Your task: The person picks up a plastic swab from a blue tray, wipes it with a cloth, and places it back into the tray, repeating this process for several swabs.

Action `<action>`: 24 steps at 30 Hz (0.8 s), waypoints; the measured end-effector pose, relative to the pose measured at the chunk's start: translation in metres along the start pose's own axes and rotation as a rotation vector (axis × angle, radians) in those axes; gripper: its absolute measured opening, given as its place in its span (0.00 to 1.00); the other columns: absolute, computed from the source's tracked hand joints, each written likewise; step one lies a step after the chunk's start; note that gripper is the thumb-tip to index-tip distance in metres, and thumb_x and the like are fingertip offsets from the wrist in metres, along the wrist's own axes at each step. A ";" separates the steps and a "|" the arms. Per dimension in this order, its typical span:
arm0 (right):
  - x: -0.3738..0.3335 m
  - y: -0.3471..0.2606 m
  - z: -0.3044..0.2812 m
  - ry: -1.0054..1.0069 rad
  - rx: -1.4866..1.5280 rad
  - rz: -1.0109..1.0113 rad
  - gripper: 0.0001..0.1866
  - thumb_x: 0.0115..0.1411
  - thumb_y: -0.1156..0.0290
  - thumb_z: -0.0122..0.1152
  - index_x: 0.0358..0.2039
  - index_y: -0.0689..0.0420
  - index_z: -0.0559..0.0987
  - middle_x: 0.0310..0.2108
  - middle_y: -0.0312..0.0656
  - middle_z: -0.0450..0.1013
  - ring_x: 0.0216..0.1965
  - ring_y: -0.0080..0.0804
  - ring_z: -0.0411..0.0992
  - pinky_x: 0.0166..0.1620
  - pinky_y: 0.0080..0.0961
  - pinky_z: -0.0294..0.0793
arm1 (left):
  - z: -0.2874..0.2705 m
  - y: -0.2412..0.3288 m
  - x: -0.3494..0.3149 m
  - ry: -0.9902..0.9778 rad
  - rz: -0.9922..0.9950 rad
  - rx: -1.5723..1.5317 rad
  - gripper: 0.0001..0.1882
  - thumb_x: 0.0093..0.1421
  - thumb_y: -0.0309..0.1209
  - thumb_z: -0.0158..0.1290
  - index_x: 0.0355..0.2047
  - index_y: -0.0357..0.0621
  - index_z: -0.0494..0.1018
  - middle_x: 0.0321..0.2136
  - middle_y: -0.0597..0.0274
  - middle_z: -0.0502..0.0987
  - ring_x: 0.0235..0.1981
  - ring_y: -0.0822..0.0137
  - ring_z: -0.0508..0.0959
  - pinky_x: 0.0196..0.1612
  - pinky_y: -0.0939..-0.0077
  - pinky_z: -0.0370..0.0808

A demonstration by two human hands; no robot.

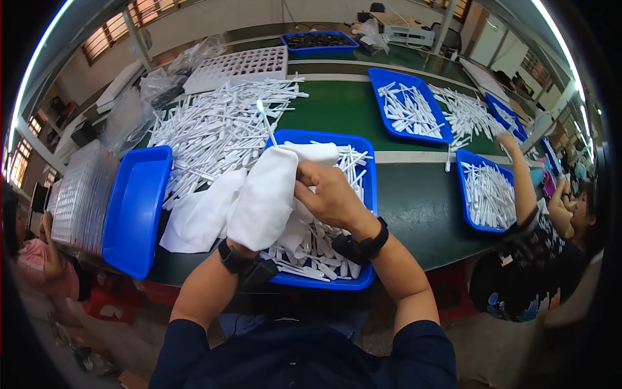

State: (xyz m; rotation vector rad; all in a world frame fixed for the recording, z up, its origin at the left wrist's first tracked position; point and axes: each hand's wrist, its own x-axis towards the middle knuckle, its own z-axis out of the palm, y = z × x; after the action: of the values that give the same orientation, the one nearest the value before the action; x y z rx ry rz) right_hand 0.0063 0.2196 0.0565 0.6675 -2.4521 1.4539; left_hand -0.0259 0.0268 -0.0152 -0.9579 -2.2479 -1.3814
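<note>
A white cloth (264,201) covers my left hand, hiding its fingers. From the cloth's upper edge rises a slim white stick-like piece (267,123) with a bright tip, apparently gripped through the fabric. My right hand (329,196) is closed, its thumb and forefinger bent against the cloth's right edge; whatever they pinch is hidden. Both hands are above a blue tray (370,194) heaped with white stick-like pieces (317,249). Another white cloth (194,223) lies just left of my left hand, and more white fabric (317,153) shows behind my right hand.
A large pile of white pieces (214,123) covers the bench beyond my left hand. At left stand a blue tray (133,214) and stacked clear trays (84,194). Further blue trays (409,133) hold pieces to the right, where a co-worker's arm (520,181) reaches in.
</note>
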 end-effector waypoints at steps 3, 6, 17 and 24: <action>-0.004 0.001 -0.013 -0.195 -0.067 0.032 0.12 0.65 0.70 0.63 0.42 0.67 0.80 0.30 0.39 0.81 0.32 0.22 0.78 0.38 0.21 0.76 | -0.012 0.027 0.014 0.029 -0.006 0.153 0.28 0.54 0.28 0.57 0.56 0.30 0.68 0.48 0.41 0.75 0.48 0.42 0.75 0.55 0.59 0.73; -0.004 -0.001 -0.012 -0.367 0.254 0.287 0.13 0.67 0.68 0.62 0.43 0.67 0.80 0.30 0.39 0.81 0.32 0.20 0.77 0.37 0.19 0.75 | -0.038 0.059 0.037 -0.012 0.224 0.907 0.31 0.52 0.31 0.59 0.55 0.29 0.67 0.49 0.39 0.73 0.46 0.40 0.75 0.55 0.58 0.72; -0.005 0.004 -0.002 -0.367 0.551 0.339 0.12 0.69 0.71 0.59 0.47 0.66 0.79 0.31 0.37 0.81 0.34 0.19 0.76 0.40 0.18 0.75 | -0.019 0.009 0.002 -0.074 -0.128 0.499 0.19 0.52 0.30 0.57 0.42 0.32 0.70 0.34 0.47 0.74 0.41 0.44 0.76 0.50 0.60 0.74; -0.002 0.004 -0.013 -0.375 0.352 0.265 0.12 0.69 0.70 0.59 0.47 0.66 0.78 0.33 0.37 0.80 0.35 0.19 0.76 0.42 0.19 0.75 | -0.046 0.055 0.048 0.022 0.040 0.802 0.21 0.51 0.32 0.61 0.44 0.39 0.72 0.37 0.49 0.75 0.40 0.48 0.77 0.44 0.65 0.76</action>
State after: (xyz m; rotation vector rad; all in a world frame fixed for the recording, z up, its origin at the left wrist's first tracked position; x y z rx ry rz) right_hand 0.0051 0.2326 0.0588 0.7634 -2.6636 2.0628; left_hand -0.0253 0.0203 0.0708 -0.6752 -2.4073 -0.3678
